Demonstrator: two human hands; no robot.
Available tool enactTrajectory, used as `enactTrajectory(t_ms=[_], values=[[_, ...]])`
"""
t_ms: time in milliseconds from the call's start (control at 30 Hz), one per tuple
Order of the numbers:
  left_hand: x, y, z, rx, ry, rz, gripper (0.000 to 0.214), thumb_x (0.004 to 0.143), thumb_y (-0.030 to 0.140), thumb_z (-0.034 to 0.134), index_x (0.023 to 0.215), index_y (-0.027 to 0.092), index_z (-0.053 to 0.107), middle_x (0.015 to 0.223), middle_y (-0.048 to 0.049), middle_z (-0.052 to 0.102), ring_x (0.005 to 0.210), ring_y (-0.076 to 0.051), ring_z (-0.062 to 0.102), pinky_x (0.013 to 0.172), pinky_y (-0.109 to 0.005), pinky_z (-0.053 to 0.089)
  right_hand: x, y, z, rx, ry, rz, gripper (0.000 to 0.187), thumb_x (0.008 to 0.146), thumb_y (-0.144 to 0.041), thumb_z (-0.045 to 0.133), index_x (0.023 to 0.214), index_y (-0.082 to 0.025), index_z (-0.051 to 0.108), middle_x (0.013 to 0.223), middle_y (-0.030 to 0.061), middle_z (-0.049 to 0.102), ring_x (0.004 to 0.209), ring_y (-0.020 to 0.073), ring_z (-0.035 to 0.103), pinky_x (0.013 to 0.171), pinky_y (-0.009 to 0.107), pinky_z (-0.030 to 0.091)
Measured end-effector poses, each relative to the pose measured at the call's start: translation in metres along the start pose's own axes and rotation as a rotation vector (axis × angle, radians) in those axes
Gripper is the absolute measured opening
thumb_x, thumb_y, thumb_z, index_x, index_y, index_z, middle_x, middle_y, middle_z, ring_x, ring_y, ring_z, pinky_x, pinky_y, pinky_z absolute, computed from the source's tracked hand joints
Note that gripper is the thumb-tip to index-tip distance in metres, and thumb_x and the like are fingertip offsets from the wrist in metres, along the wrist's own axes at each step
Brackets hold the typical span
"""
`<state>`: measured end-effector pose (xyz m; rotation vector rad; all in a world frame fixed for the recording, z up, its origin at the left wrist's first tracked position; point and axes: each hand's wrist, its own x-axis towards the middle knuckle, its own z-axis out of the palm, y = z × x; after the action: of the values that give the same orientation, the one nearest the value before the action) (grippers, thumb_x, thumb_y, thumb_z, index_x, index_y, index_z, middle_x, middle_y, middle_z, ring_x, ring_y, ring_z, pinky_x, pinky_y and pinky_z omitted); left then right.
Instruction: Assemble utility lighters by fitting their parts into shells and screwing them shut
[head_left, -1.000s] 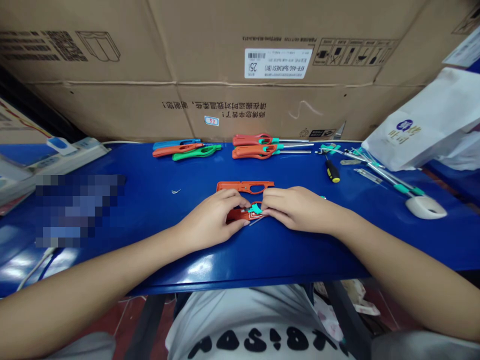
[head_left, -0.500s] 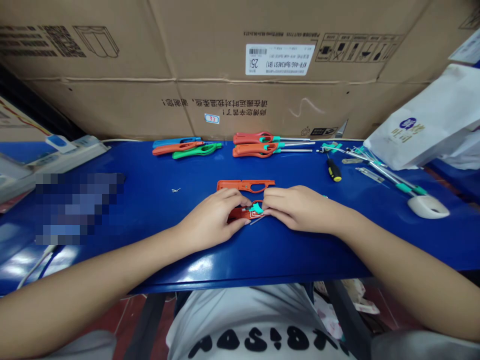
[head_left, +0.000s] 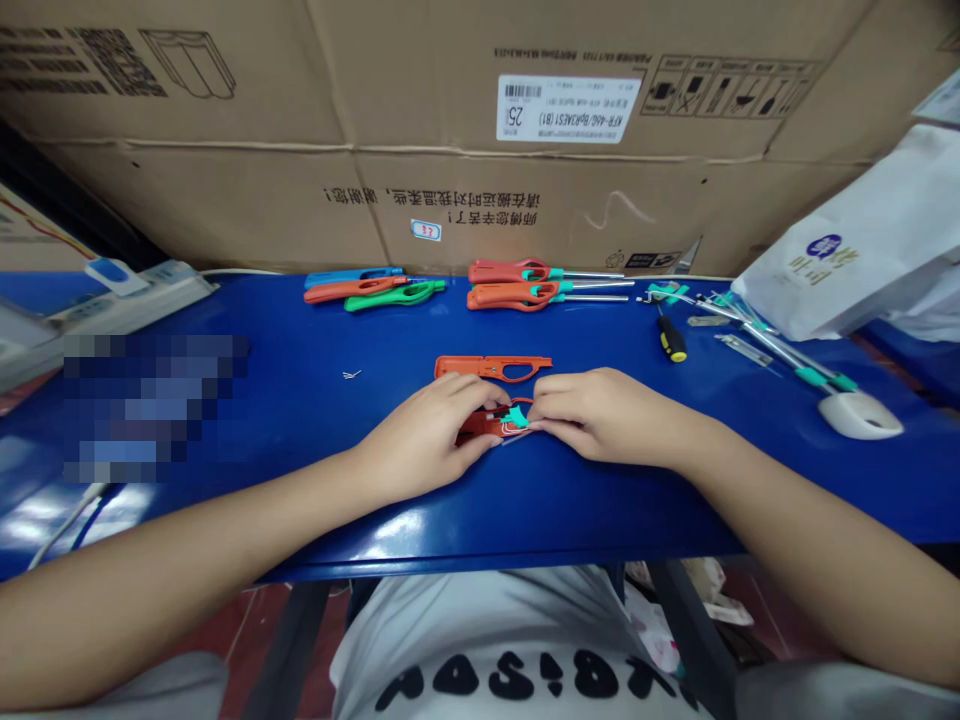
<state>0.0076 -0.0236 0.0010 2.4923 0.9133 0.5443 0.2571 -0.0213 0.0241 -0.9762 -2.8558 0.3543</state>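
Observation:
An orange lighter half-shell [head_left: 475, 424] lies open side up on the blue table, with a teal trigger piece [head_left: 516, 416], dark parts and thin white wires in it. My left hand [head_left: 435, 432] is closed round its left end, thumb below and fingers above. At the front end, the fingers of my right hand [head_left: 574, 412] are pinched together beside the wires; what is between the tips is hidden. A thin rod [head_left: 514, 439] shows along the near edge. Just beyond my hands lies the matching orange half-shell [head_left: 480, 368].
Blue, red and green handles [head_left: 394, 295] lie at the back, beside orange lighters [head_left: 510, 294] with metal tubes. A yellow-black screwdriver [head_left: 672, 340], loose tubes [head_left: 780, 350] and a white rounded object [head_left: 859, 415] are right. Small screws [head_left: 351, 375] lie left. A cardboard box [head_left: 420, 90] stands behind.
The view has shifted slightly. Both hands keep about the same places on the lighter half-shell, with only small finger movement near the teal piece.

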Motion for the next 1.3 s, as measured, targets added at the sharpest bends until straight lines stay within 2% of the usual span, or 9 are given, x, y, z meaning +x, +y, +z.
enactTrajectory(t_ms=[133,267,367,500,633,800,1000,1167,1300], values=[[-0.002,0.002,0.0,0.091,-0.025,0.058,0.035,0.098,0.021,0.057,0.134,0.021,0.06,0.118,-0.0092,0.064,0.112,-0.025,0.059,0.099,-0.042,0.05,-0.001,0.0,-0.001,0.055,0.021,0.013,0.022,0.099,-0.02,0.053,0.092,-0.016,0.074,0.092,0.0058,0.07,0.082,0.0179,0.066,0.07,0.028,0.043],[-0.003,0.007,0.001,0.222,-0.048,0.102,0.035,0.103,0.025,0.049,0.134,0.023,0.063,0.115,-0.0097,0.061,0.105,-0.024,0.058,0.093,-0.041,0.051,0.0,0.0,-0.002,0.102,0.012,0.051,0.021,0.098,-0.021,0.056,0.088,-0.016,0.074,0.088,0.0058,0.07,0.079,0.0173,0.064,0.07,0.028,0.042],[-0.005,0.012,0.001,0.291,-0.075,0.096,0.036,0.105,0.027,0.045,0.135,0.023,0.063,0.114,-0.0106,0.06,0.102,-0.024,0.058,0.09,-0.041,0.053,0.004,-0.002,-0.003,0.18,0.011,0.147,0.015,0.094,-0.018,0.061,0.085,-0.016,0.073,0.087,0.005,0.071,0.076,0.0156,0.062,0.068,0.027,0.04],[-0.007,0.017,0.0,0.33,-0.105,0.095,0.037,0.105,0.025,0.043,0.136,0.021,0.063,0.117,-0.0113,0.06,0.101,-0.024,0.057,0.09,-0.042,0.053,0.008,-0.004,-0.002,0.319,0.021,0.323,0.01,0.088,-0.019,0.07,0.078,-0.016,0.073,0.074,0.0019,0.069,0.065,0.0125,0.057,0.061,0.025,0.036],[-0.008,0.015,0.002,0.254,-0.081,0.08,0.036,0.104,0.023,0.047,0.136,0.022,0.063,0.117,-0.0111,0.059,0.103,-0.024,0.057,0.093,-0.042,0.053,0.008,-0.003,-0.001,0.391,0.005,0.382,0.01,0.086,-0.024,0.072,0.08,-0.016,0.074,0.069,-0.0002,0.066,0.06,0.011,0.052,0.058,0.024,0.035],[-0.008,0.01,0.005,0.108,-0.038,0.058,0.044,0.098,0.014,0.054,0.141,0.024,0.058,0.117,-0.01,0.059,0.107,-0.023,0.056,0.096,-0.041,0.052,0.005,0.0,-0.001,0.439,0.02,0.36,0.012,0.084,-0.026,0.074,0.078,-0.016,0.07,0.068,-0.0019,0.062,0.061,0.0105,0.053,0.058,0.024,0.035],[-0.007,0.01,0.005,0.119,0.001,0.091,0.046,0.098,0.014,0.053,0.144,0.021,0.055,0.119,-0.0108,0.06,0.109,-0.024,0.056,0.096,-0.042,0.052,0.003,0.001,0.0,0.317,0.028,0.272,0.016,0.085,-0.023,0.072,0.075,-0.018,0.061,0.064,-0.005,0.052,0.06,0.0102,0.044,0.059,0.024,0.03],[-0.008,0.011,0.006,0.136,-0.013,0.093,0.045,0.101,0.017,0.05,0.146,0.021,0.051,0.12,-0.0111,0.062,0.107,-0.024,0.06,0.092,-0.041,0.055,0.002,0.002,-0.001,0.385,0.042,0.287,0.021,0.085,-0.026,0.073,0.09,-0.021,0.054,0.073,-0.0052,0.056,0.063,0.0105,0.05,0.059,0.023,0.033],[-0.008,0.011,0.008,0.099,-0.013,0.069,0.046,0.102,0.018,0.049,0.148,0.018,0.048,0.12,-0.012,0.063,0.106,-0.024,0.062,0.091,-0.041,0.056,0.0,0.003,-0.006,0.437,-0.006,0.258,0.021,0.086,-0.024,0.071,0.096,-0.021,0.052,0.076,-0.0046,0.057,0.065,0.0105,0.052,0.06,0.022,0.037]])
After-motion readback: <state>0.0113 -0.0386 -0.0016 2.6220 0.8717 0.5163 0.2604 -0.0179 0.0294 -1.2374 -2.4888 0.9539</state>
